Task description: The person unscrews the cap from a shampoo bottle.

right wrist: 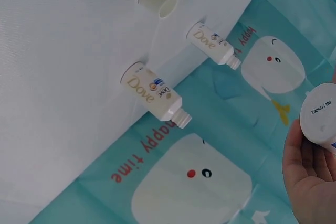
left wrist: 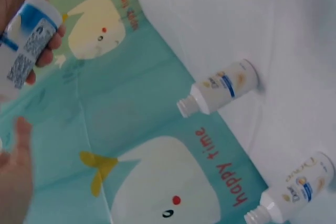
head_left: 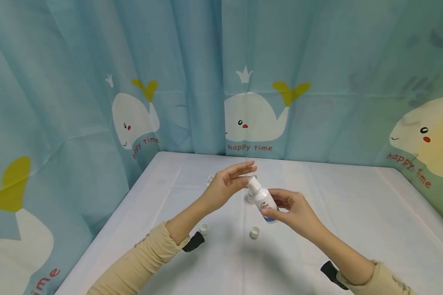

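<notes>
My right hand (head_left: pixel 291 211) holds a white Dove bottle (head_left: pixel 264 205), tilted with its top toward the upper left, thumb across the front label. In the right wrist view the printed bottom of this bottle (right wrist: pixel 321 113) faces the camera. At the bottle's top, the thumb and fingers of my left hand (head_left: pixel 227 184) pinch the white cap (head_left: pixel 254 185); other fingers stretch out above it. The left wrist view shows the left hand (left wrist: pixel 13 182) blurred at the edge, and the bottle's blue back label (left wrist: pixel 31 40) in the right hand.
Two uncapped Dove bottles (right wrist: pixel 152 93) (right wrist: pixel 212 43) stand on the white table, behind the hands. Nearer, two loose white caps lie on the tabletop, one cap (head_left: pixel 254 232) below the held bottle, another cap (head_left: pixel 204 229) by the left wrist. A whale-printed curtain (head_left: pixel 192 82) encloses the table.
</notes>
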### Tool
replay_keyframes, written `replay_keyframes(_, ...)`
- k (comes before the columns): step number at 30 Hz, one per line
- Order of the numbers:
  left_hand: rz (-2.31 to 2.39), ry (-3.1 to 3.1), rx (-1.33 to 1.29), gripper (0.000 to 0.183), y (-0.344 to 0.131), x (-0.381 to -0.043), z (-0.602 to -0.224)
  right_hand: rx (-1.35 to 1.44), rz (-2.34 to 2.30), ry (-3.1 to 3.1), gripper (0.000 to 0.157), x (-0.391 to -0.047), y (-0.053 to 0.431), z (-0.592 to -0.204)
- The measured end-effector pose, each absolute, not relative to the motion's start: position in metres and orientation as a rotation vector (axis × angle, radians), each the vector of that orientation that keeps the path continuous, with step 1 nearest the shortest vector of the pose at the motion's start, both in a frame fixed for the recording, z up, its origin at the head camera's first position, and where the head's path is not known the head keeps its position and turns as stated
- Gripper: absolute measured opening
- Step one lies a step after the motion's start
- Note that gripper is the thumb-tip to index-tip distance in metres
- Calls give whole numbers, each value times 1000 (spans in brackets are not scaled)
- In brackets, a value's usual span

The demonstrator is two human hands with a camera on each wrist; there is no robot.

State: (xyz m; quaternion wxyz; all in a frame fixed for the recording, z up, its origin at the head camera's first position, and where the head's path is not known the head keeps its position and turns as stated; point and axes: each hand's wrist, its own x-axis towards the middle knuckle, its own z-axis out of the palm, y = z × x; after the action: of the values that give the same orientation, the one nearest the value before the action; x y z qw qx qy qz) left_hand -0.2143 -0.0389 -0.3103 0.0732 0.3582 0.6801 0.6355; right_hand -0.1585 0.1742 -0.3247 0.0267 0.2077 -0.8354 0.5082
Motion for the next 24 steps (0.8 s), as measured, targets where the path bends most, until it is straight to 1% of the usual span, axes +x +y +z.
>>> replay_keyframes(3, 1871, 2022, 1202, 50, -42, -214, -309, 638, 1571, -2584, 43, -158, 175, -325)
replay_keyframes(5, 1838, 2054, 1295, 44, -44, -214, -308, 641, 1565, -2584, 43, -158, 175, -325)
replay_keyframes(8, 1816, 2099, 1379, 40, -46, -213, -306, 651, 1558, -2583, 43, -159, 174, -325)
replay_keyframes(10, 1818, 2114, 1371, 37, -46, -213, -305, 654, 1559, -2585, 44, -159, 174, -325)
replay_keyframes(14, 1821, 2169, 1306, 33, -46, -212, -304, 653, 1567, -2589, 44, -159, 174, -325)
replay_keyframes(20, 1845, 2235, 1159, 33, -42, -211, -306, 637, 1577, -2587, 43, -156, 175, -326)
replay_keyframes(24, 1842, 2262, 1108, 38, -42, -210, -307, 642, 1599, -2586, 44, -155, 175, -326)
